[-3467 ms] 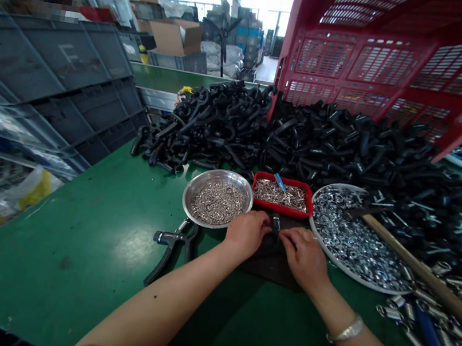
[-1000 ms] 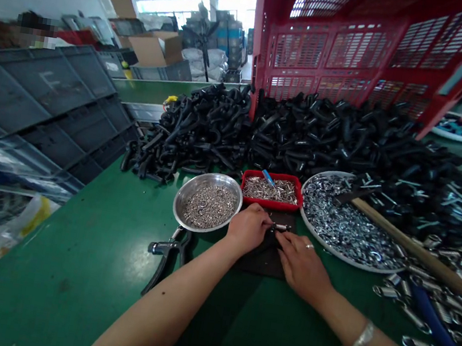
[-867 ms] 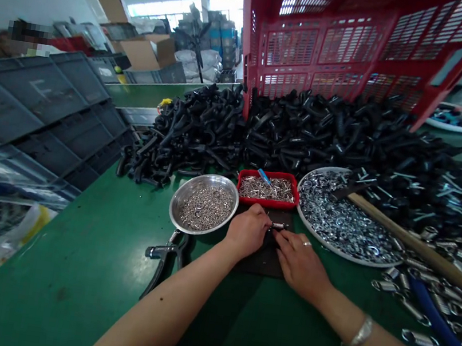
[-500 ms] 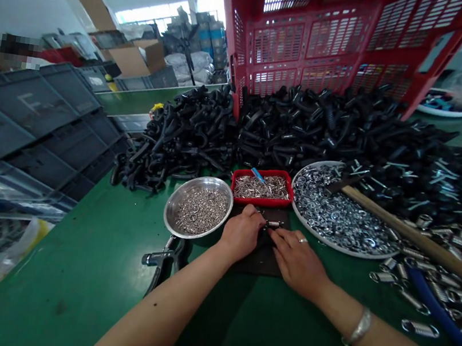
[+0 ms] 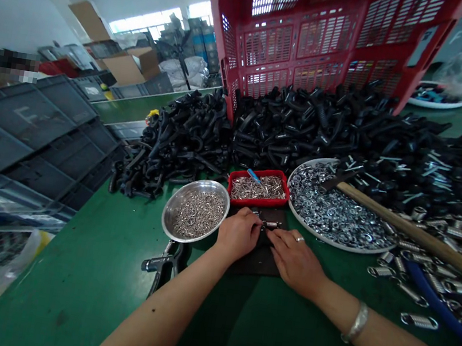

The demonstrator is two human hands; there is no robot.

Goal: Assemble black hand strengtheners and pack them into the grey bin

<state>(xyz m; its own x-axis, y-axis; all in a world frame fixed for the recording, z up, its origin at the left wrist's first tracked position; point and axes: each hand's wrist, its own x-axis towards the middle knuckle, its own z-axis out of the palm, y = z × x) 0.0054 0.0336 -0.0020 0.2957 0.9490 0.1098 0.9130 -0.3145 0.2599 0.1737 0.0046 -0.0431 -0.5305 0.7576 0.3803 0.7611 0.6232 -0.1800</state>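
Observation:
Both hands meet over a dark mat [image 5: 258, 263] on the green table. My left hand [image 5: 239, 233] is closed in a pinch; its fingertips hide what they hold. A small metal coil spring [image 5: 272, 224] lies just beyond the fingertips, beside a dark bit of a part. From the other side my right hand [image 5: 298, 262], with a ring on one finger, brings its fingertips together at the same spot; the thing between them is hidden. Behind the hands stands a red tray [image 5: 258, 202] of small metal pins with a blue-handled tool [image 5: 253, 176] on top.
Left is a steel bowl [image 5: 163, 218] of small metal pieces, with a black handle-like part [image 5: 152, 265] below. Right, a hammer [image 5: 413, 230] rests across a white plate [image 5: 333, 241] of metal pieces, near loose springs [image 5: 419, 321]. Black parts [image 5: 289, 130] spill from a red crate [image 5: 270, 52].
The view has shifted slightly. Both hands stay together over the mat, with only small finger movement around the spring.

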